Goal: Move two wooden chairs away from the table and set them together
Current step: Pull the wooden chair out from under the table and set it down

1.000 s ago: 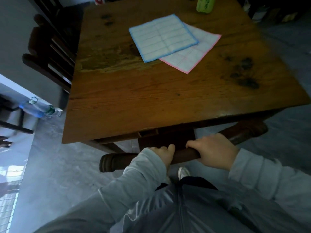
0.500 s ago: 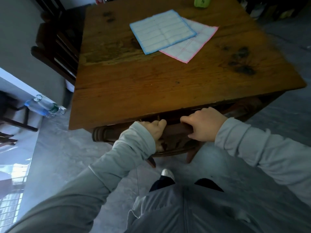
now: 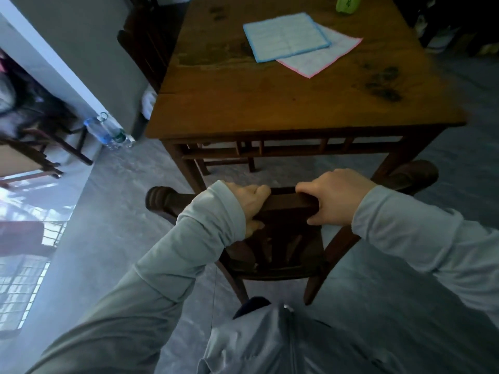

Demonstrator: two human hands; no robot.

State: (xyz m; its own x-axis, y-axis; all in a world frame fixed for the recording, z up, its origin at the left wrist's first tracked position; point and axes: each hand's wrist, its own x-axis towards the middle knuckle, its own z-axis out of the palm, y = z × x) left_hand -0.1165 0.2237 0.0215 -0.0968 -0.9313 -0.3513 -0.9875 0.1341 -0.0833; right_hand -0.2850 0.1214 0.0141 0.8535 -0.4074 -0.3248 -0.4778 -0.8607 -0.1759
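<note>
A dark wooden chair (image 3: pixel 283 255) stands on the floor in front of me, clear of the near edge of the brown wooden table (image 3: pixel 270 103). My left hand (image 3: pixel 249 203) and my right hand (image 3: pixel 332 195) both grip its top rail (image 3: pixel 283 202), side by side near the middle. Its seat and legs show below my hands. A second dark wooden chair (image 3: pixel 145 47) stands tucked against the table's left side, beside the grey wall.
Two cloths, one blue-edged (image 3: pixel 286 36) and one pink-edged (image 3: pixel 324 59), and a green bottle (image 3: pixel 348 4) lie on the table. Plastic water bottles (image 3: pixel 108 130) sit on the floor by the wall corner. Another piece of furniture (image 3: pixel 35 155) stands at far left. Grey floor surrounds me.
The chair has come out from under the table toward me, with both hands still on its top rail. Its seat and legs now show in the open.
</note>
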